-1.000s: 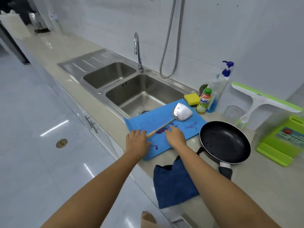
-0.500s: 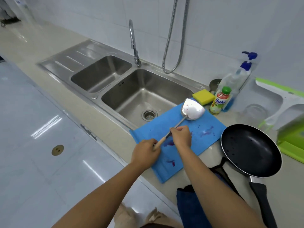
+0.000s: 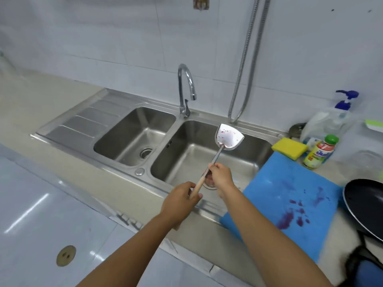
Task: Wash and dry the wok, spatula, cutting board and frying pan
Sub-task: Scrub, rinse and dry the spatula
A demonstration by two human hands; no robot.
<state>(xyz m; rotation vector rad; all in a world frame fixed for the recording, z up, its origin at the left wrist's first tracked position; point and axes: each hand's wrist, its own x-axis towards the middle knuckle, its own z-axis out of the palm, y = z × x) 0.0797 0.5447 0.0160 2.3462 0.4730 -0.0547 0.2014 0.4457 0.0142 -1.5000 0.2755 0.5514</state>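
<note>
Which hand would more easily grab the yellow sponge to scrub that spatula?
Probably the right hand: the sponge lies on its side, right of the sink, and the left hand grips the spatula by its wooden end.

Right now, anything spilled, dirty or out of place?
Purple stains smear the blue board beside the sink. Red specks dot the spatula, held over the right basin. Nothing else stands out.

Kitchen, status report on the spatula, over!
Left hand, right hand grip wooden-handled steel spatula. Blade red-spotted, above right stainless sink basin. Nothing blocking curved chrome faucet.
</note>
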